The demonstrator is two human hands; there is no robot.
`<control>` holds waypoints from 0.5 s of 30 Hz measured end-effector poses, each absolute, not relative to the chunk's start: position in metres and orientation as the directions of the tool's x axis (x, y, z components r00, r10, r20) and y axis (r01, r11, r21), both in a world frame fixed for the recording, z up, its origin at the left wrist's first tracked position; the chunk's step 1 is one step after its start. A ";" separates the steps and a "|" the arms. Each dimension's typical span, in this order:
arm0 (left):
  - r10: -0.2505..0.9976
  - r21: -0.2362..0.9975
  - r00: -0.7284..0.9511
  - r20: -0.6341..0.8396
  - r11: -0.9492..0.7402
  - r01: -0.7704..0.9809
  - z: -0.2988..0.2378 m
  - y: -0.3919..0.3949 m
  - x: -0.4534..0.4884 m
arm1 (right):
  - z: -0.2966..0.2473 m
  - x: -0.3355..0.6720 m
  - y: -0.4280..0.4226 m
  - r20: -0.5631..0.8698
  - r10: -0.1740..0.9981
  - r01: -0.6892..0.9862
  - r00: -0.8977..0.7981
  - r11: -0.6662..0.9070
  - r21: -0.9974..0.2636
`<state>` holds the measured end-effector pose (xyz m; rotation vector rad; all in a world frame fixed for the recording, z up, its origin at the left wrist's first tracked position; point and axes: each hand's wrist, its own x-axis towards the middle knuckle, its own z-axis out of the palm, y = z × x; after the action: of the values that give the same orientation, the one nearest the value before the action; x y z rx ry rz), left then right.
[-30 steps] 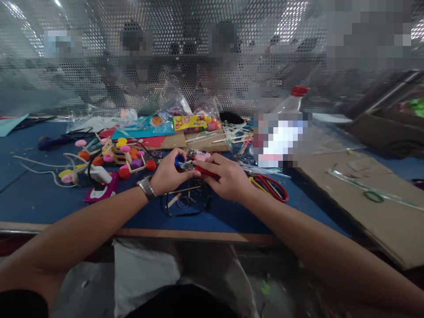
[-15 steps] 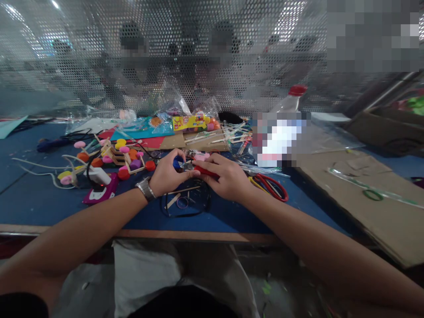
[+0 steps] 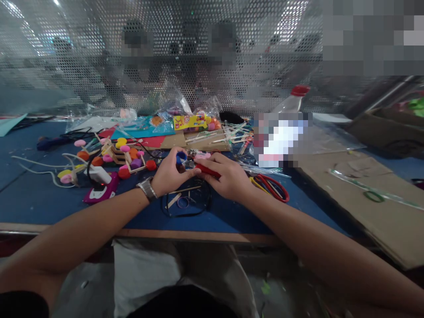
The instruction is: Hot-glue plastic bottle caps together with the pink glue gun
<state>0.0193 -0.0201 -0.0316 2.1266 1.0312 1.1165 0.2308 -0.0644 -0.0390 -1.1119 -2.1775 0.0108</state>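
My left hand [image 3: 168, 175], with a watch on its wrist, pinches a small blue piece [image 3: 180, 156] between thumb and fingers. My right hand [image 3: 224, 176] grips a red-handled tool [image 3: 207, 170] whose tip meets the blue piece. Both hands hover over the blue table [image 3: 39, 198], just above a loop of black wire [image 3: 185, 207] and a wooden stick [image 3: 180, 191].
A stick frame with coloured caps [image 3: 114, 158] and a white charger on a magenta block [image 3: 99, 181] lie left. Red scissors [image 3: 273, 186] lie right, beside cardboard sheets [image 3: 371, 198]. Snack packets [image 3: 190, 121], sticks and a red-capped bottle [image 3: 291, 102] stand behind. A perforated screen [image 3: 185, 53] backs the table, with people beyond it.
My hands stay nearly in place; the left fingers have turned the blue piece slightly upward against the tool tip.
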 end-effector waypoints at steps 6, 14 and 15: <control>0.763 0.648 0.384 0.519 -0.645 0.405 -0.028 -0.019 0.017 | -0.038 0.230 -0.066 0.569 0.716 0.715 -0.405 0.636 -0.291; 0.797 0.668 0.351 0.492 -0.604 0.434 -0.025 -0.023 0.018 | -0.036 0.229 -0.067 0.576 0.713 0.704 -0.398 0.641 -0.307; 0.800 0.671 0.352 0.487 -0.600 0.436 -0.024 -0.022 0.018 | -0.036 0.230 -0.066 0.575 0.713 0.701 -0.402 0.644 -0.308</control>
<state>0.0178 -0.0224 -0.0244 2.1929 1.0791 1.1476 0.2296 -0.0664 -0.0357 -1.0945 -2.1712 0.0227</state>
